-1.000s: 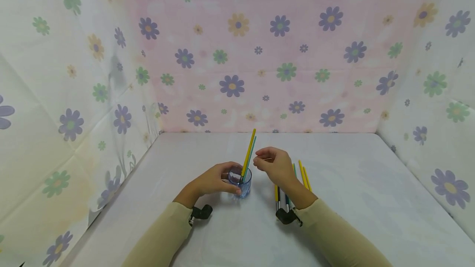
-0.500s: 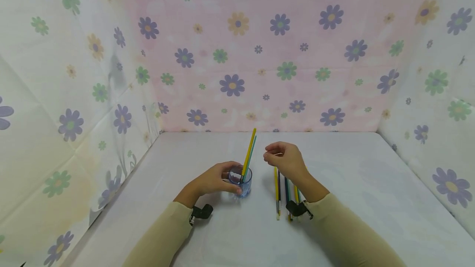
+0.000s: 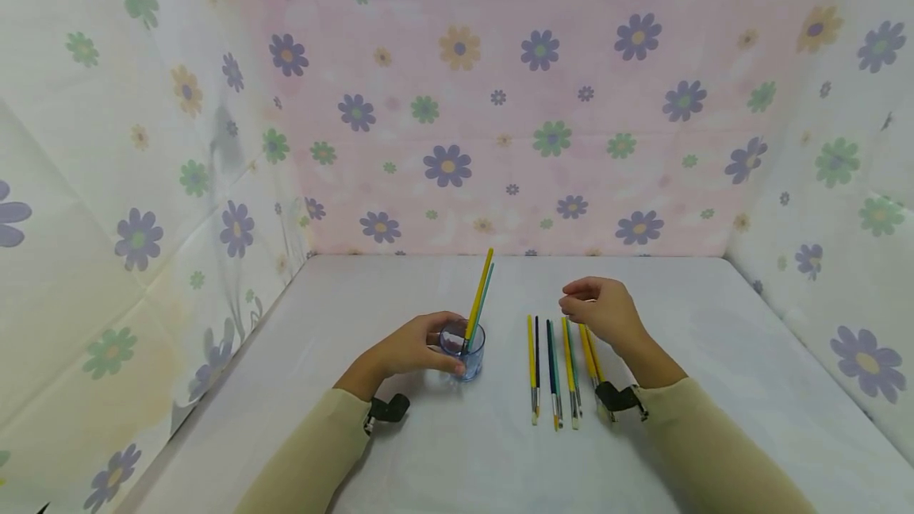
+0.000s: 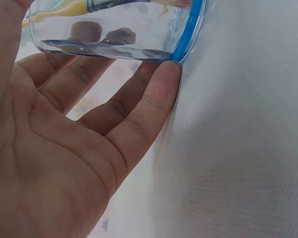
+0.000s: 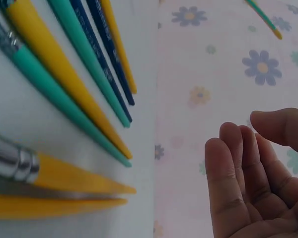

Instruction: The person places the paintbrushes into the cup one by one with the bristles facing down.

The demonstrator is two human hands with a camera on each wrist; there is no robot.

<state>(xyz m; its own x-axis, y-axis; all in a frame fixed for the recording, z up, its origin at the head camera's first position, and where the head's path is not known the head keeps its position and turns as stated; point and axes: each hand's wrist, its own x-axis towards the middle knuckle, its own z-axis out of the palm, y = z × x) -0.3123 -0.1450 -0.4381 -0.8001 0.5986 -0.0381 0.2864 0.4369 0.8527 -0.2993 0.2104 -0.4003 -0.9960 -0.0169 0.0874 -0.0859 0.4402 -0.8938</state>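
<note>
In the head view my left hand [image 3: 403, 351] holds a clear glass with a bluish tint [image 3: 473, 367], its thumb on the near side and fingers round the far side. A yellow paintbrush [image 3: 479, 292] and a thinner teal paintbrush [image 3: 487, 282] lean in the glass, handles up. The left wrist view shows bristles [image 4: 176, 3] down near the blue-ringed base of the glass [image 4: 188, 29]. To the right, my right hand [image 3: 603, 309] hovers above the handle ends of the rightmost yellow paintbrushes [image 3: 589, 355]. Nothing sits between its thumb and fingers [image 5: 221, 173].
Several more paintbrushes, yellow, teal and dark blue [image 3: 551, 359], lie side by side on the white table [image 3: 400, 466], bristles toward me. Flower-printed cloth [image 3: 514, 117] stands behind and on both sides of the table. A small black camera [image 3: 617, 397] sits on the right wrist.
My right hand has moved right, away from the glass, to over the rightmost paintbrushes, uncovering the other brushes on the table. The left hand, the glass and its two brushes stay put.
</note>
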